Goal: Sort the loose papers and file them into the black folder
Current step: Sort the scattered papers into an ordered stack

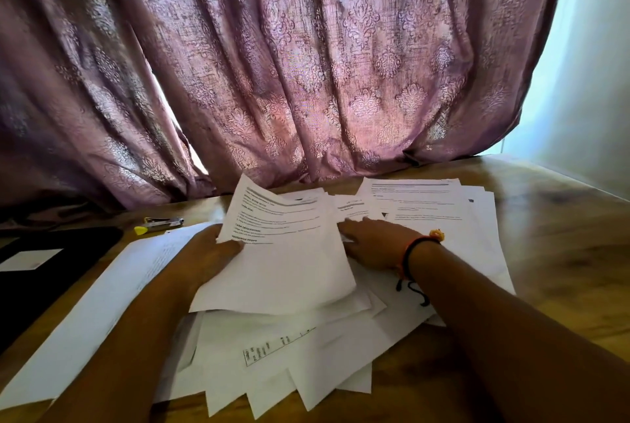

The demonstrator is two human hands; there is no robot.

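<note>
Papers all over the place: a messy pile of loose white printed papers [306, 337] covers the middle of the brown wooden worktop [562, 252], with sheets fanned out at every angle and overlapping. Both hands are in it.

The left hand [208, 252] pinches 1 white sheet with printed text [279, 252] by its left edge, thumb on top and fingers underneath. That sheet is lifted and tilted above the pile.

The right hand [371, 242] lies palm down on the papers just right of that sheet, fingers stretched out fairly straight. Its fingertips reach the sheet's right edge, but I can't tell if they slip under it. A black and orange cord bracelet [414, 259] sits on that wrist.

The flat black folder [51, 272] lies at the left edge of the worktop, with a small white label [30, 259] on its cover. A long white sheet [102, 303] lies between the folder and the pile. A small silver stapler with yellow ends [160, 223] sits just behind it, near the purple patterned curtain [306, 64] that hangs down to the worktop's far edge.
</note>
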